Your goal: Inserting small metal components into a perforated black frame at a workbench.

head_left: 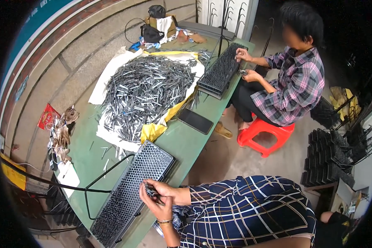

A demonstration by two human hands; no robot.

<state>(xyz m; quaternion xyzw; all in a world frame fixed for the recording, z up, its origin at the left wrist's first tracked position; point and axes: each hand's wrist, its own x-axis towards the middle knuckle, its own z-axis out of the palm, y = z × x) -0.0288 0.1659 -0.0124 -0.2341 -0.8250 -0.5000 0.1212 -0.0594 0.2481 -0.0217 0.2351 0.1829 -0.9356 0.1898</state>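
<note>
My left hand (155, 207), with a bracelet at the wrist, is closed around a small bundle of thin dark metal pieces (150, 189). Against it, my right hand (166, 191) has its fingers curled at the same bundle; its fingertips are partly hidden. Both hands are over the right edge of a long black tray (142, 167) full of round holes. The tray's near part is filled with upright dark pieces, while holes show open in its far part. Beyond it, a large heap of loose thin metal pieces (149, 91) lies on a white and yellow sack (155, 131).
A green table (87, 161) carries everything. A phone (195, 121) lies near its right edge. Across from me, a person (291, 82) on a red stool (266, 136) works at another filled tray (223, 68). A bent black rod frame (99, 184) touches my tray's left side. Gloves (62, 134) lie left.
</note>
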